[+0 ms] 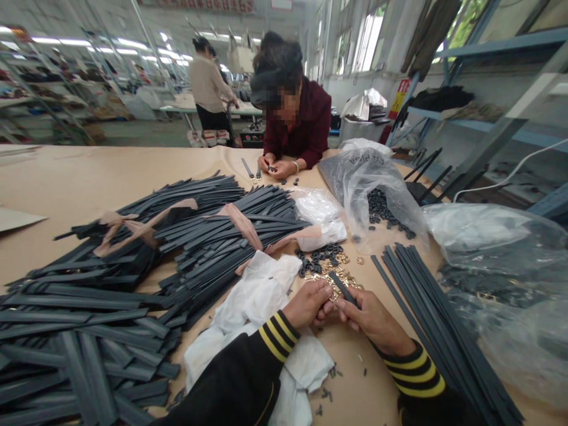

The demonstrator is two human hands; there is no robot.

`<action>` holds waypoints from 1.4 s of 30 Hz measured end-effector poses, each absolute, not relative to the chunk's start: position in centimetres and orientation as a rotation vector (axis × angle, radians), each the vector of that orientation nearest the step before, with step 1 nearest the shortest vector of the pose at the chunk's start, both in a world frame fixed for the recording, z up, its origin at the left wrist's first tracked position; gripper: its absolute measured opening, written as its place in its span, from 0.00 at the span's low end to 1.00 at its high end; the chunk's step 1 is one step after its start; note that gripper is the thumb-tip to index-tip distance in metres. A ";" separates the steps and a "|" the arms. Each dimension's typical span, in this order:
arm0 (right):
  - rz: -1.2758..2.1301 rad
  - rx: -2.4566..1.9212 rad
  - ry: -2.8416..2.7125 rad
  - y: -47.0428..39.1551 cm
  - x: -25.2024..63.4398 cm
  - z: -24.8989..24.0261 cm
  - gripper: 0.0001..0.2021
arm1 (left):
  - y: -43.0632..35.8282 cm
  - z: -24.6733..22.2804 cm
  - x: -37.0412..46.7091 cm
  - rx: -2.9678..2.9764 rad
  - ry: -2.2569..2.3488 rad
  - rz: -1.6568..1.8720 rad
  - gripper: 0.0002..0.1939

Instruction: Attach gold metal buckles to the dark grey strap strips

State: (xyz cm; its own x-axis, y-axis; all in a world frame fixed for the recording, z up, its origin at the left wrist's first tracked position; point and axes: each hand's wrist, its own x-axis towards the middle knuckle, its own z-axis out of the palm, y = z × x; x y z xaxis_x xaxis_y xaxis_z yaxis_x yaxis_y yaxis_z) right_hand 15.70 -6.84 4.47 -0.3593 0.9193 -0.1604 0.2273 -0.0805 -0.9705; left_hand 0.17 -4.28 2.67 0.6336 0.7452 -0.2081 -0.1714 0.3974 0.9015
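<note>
Looking through the head camera, my only view, I have both hands together over the table (350,378). My right hand (379,319) pinches a dark strap (341,286) narrowly between thumb and fingers. My left hand (309,303) meets it from the left, its fingertips drawn together just beside the strap's edge; I can't make out whether they grip a small piece, since the fingers hide it.

What matters most here, I judge, is how the strap lies: its long axis runs from the right fingers away from me and slants left, so its free end points past the left fingertips, toward the gold buckles (354,277) heaped directly beyond the grip. The right hand carries the strap, while the left looks nearer to that heap. Whether the strap's end touches the buckles or hangs above them, I can't say.

Just behind the buckles, farther from the grip, sit the dark loops (316,258). To the right of the grip, a row of long straps (426,296) stretches back toward me, the right hand being the nearer one. To the left are a white cloth (248,296) and, past it, the tied strap bundles (213,236). Across from the grip, a person in maroon (306,118) leans over the table.
</note>
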 end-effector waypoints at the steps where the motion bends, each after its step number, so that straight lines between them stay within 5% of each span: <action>1: 1.490 -1.236 -1.583 -6.8 15.6 4.4 0.13 | -4.4 2.7 0.2 0.970 0.663 0.654 0.16; 13: 1.570 -1.117 -1.549 -7.1 16.0 4.8 0.12 | -4.8 3.2 0.1 0.724 0.495 0.552 0.15; 23: 1.279 -1.447 -1.712 -6.9 15.8 4.9 0.14 | -4.8 2.4 0.8 1.791 1.094 0.856 0.12; 32: 0.995 -1.481 -1.752 -6.8 15.4 4.8 0.12 | -5.8 2.4 1.4 1.935 1.236 0.902 0.09; 42: 1.593 -1.214 -1.534 -7.1 16.6 5.2 0.12 | -4.6 3.0 0.5 1.213 0.668 0.631 0.16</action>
State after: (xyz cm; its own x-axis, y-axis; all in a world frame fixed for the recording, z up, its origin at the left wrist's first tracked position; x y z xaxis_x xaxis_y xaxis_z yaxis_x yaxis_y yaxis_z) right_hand 16.60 -7.15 5.23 -0.3942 0.8972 -0.1990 0.1646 -0.1441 -0.9758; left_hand 0.55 -4.58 2.96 0.6532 0.7469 -0.1241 -0.0813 0.2321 0.9693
